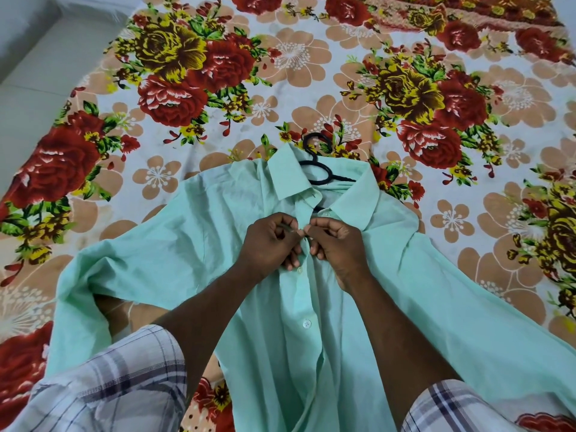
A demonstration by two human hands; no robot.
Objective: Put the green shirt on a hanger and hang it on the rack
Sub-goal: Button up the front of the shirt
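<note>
A mint green shirt (pixel 193 238) lies spread front-up on a flowered bedsheet, collar pointing away from me. A black hanger (pixel 321 171) sits inside the collar, its hook sticking out past the neck onto the sheet. My left hand (pixel 269 241) and my right hand (pixel 338 244) meet at the button placket just below the collar. Each hand pinches one edge of the placket fabric with curled fingers, thumbs touching near a button. White buttons run down the placket toward me.
The bedsheet (pixel 311 73) with red and yellow roses covers the whole bed. The bed's left edge meets a pale floor and wall (pixel 28 57). My checked sleeves show at the bottom. No rack is in view.
</note>
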